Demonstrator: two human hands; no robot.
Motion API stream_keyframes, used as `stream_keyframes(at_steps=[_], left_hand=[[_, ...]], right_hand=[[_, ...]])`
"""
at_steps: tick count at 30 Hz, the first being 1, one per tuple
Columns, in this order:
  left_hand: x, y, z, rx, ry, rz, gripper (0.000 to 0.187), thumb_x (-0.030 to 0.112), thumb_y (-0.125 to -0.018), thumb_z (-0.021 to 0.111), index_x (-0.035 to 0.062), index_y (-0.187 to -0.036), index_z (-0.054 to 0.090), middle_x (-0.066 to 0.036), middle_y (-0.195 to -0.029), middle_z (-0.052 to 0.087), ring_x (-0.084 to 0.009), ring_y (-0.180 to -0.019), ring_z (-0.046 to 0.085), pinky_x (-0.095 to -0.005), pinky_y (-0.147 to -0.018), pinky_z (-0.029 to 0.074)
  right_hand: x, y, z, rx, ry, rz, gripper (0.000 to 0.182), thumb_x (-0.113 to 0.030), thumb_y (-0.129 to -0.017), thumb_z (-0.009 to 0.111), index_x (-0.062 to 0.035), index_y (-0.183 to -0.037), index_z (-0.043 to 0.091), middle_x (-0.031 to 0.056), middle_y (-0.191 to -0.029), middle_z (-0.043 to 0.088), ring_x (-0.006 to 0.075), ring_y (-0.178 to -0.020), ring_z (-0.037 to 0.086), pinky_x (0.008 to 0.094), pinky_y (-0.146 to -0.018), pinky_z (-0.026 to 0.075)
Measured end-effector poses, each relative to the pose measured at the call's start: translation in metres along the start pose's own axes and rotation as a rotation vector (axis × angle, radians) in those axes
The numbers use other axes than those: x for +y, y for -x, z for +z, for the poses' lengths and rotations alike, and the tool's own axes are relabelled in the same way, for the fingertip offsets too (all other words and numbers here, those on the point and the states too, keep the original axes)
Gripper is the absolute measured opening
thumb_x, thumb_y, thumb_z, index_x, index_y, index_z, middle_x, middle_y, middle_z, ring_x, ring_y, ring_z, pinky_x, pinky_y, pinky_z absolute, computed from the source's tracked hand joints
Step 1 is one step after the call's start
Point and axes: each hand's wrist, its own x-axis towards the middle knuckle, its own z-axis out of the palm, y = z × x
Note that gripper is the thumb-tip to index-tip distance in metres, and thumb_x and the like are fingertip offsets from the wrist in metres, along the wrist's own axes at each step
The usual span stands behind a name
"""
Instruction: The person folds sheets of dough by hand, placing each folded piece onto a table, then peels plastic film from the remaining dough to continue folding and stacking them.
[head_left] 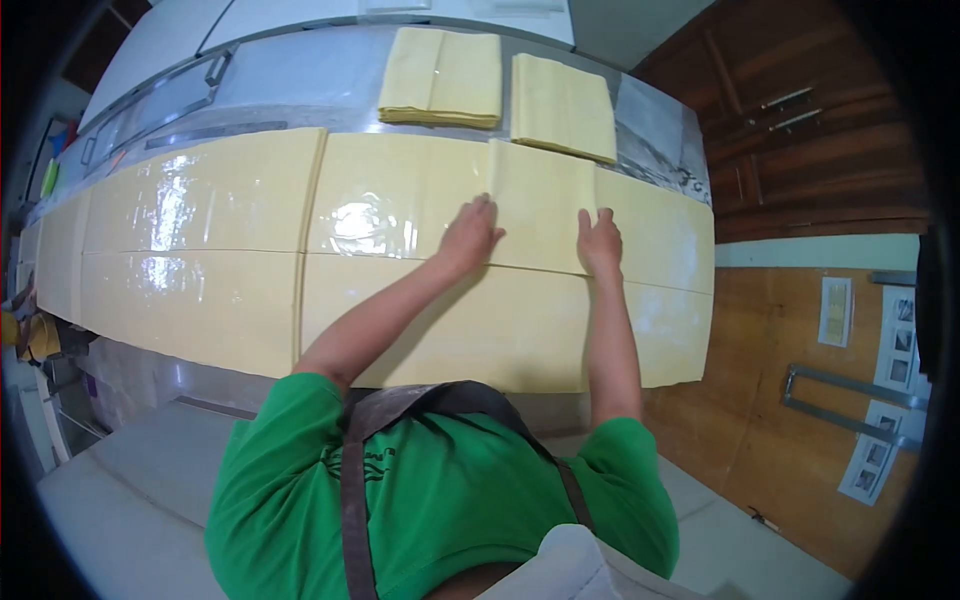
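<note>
Long, pale yellow, flexible sheets (400,310) cover the table in overlapping layers, with glossy patches on top. A lengthwise seam divides the near row from the far row. In the far row, a narrower folded panel (543,205) lies on top. My left hand (470,237) touches the panel's left edge, fingers stretched away from me and thumb apart. At its right edge rests my right hand (601,245), thumb and fingers spaced apart. What lies under my fingers is partly hidden.
Behind the sheets lie a left folded yellow stack (440,75) and a right folded yellow stack (563,105) on the metal tabletop (300,78). Dark wooden cabinets (800,150) stand to the right, above a wooden panel (740,340) with posted papers. Clutter sits at far left.
</note>
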Motion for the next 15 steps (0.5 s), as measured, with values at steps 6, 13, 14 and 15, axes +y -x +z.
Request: stream_keyframes(at_steps=[6,13,14,15], left_hand=[[-0.002,-0.012,-0.029,-0.217,0.042,0.013,0.041,0.023,-0.091,0.066,-0.0049,-0.119,0.056,-0.03,-0.132,0.053,-0.0422,-0.121,0.054,-0.0446,-0.103,0.045],[-0.046,-0.006,-0.088,-0.317,1.933,-0.286,0.048,0.038,-0.103,0.045,0.0066,-0.139,0.047,-0.014,-0.134,0.056,-0.0297,-0.118,0.059,-0.0419,-0.096,0.053],[-0.062,0.001,-0.086,-0.182,2.144,-0.125,0.047,0.036,-0.104,0.045,0.0079,-0.142,0.044,-0.012,-0.134,0.056,-0.0275,-0.119,0.058,-0.0422,-0.097,0.053],[-0.098,-0.009,-0.064,-0.041,1.871,-0.425,0.046,0.033,-0.103,0.05,0.008,-0.142,0.044,-0.011,-0.135,0.054,-0.0257,-0.121,0.057,-0.0424,-0.098,0.053]], right_hand=[[-0.101,0.011,-0.038,-0.015,-0.167,-0.264,0.033,-0.027,-0.094,0.058,-0.0005,-0.113,0.061,0.0212,-0.101,0.071,0.0419,-0.095,0.067,0.0505,-0.082,0.052],[-0.19,0.081,-0.035,-0.407,-0.726,-0.378,0.062,-0.029,-0.088,0.073,-0.0126,-0.142,0.048,0.0224,-0.142,0.05,0.0365,-0.125,0.055,0.0427,-0.095,0.05],[-0.178,0.09,-0.02,-0.396,-0.729,-0.386,0.062,-0.029,-0.088,0.073,-0.0126,-0.142,0.048,0.0224,-0.142,0.05,0.0365,-0.125,0.055,0.0427,-0.095,0.05],[-0.16,0.099,-0.001,-0.393,-0.377,-0.584,0.069,-0.02,-0.088,0.071,-0.0131,-0.148,0.038,0.0242,-0.151,0.034,0.0407,-0.136,0.04,0.0452,-0.105,0.042]])
